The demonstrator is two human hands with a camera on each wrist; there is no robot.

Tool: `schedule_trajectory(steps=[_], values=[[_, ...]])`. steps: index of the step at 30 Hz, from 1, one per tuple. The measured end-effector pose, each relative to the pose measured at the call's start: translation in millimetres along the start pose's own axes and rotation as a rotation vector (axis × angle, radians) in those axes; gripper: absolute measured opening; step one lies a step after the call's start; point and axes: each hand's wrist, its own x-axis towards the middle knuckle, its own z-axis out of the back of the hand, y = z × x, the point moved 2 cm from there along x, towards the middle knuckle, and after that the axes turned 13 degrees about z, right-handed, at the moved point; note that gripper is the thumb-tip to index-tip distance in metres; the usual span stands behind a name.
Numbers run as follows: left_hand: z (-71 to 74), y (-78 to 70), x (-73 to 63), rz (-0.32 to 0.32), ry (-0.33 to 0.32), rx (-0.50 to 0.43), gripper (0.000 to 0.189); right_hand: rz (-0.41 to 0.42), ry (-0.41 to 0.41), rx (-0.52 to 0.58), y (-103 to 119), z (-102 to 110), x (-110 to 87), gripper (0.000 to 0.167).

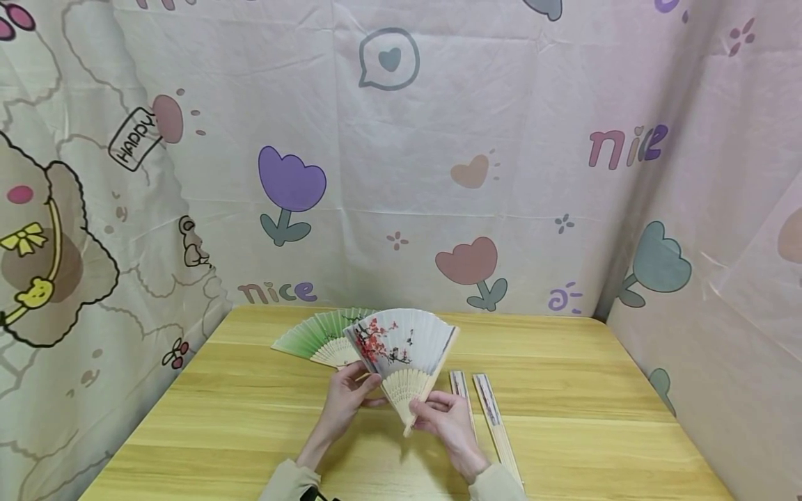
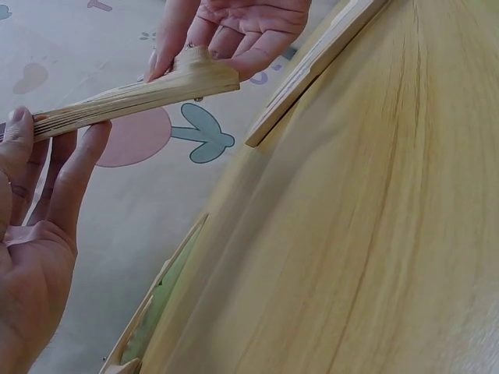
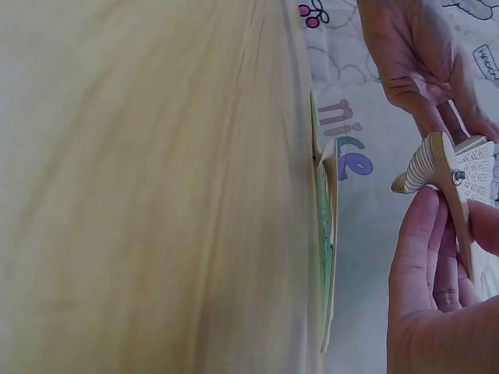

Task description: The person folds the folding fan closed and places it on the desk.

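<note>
A white folding fan with red blossoms and dark branches is spread part way, held up above the table with its pivot end toward me. My left hand pinches the fan's left edge; the left wrist view shows its thumb over the stacked ribs and fingers beneath. Near the pivot, my right hand grips the right outer rib between thumb and fingers. The metal rivet shows in the right wrist view. Behind the left hand lies a green folding fan, spread open on the table and partly covered by the white one.
Two folded fans lie side by side on the wooden table, right of my right hand, which partly hides the nearer one. Patterned cloth hangs along the table's back and both sides.
</note>
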Motion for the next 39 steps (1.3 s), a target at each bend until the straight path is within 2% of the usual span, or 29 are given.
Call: schedule_trajectory(steps=[8, 18, 24, 39], values=[[1.3, 3.1, 1.6, 0.076, -0.025, 0.023, 0.047, -0.004, 0.010, -0.014, 0.1, 0.9, -0.1, 0.038], [-0.4, 5.6, 3.4, 0.132, -0.024, 0.054, 0.047, 0.018, 0.008, -0.039, 0.1, 0.2, -1.0, 0.038], [-0.2, 5.7, 3.7, 0.147, -0.005, 0.051, 0.047, 0.018, -0.003, -0.045, -0.8, 0.9, -1.0, 0.037], [0.1, 3.8, 3.4, 0.192, -0.043, 0.061, 0.045, 0.024, 0.058, -0.040, 0.5, 0.7, -1.9, 0.039]])
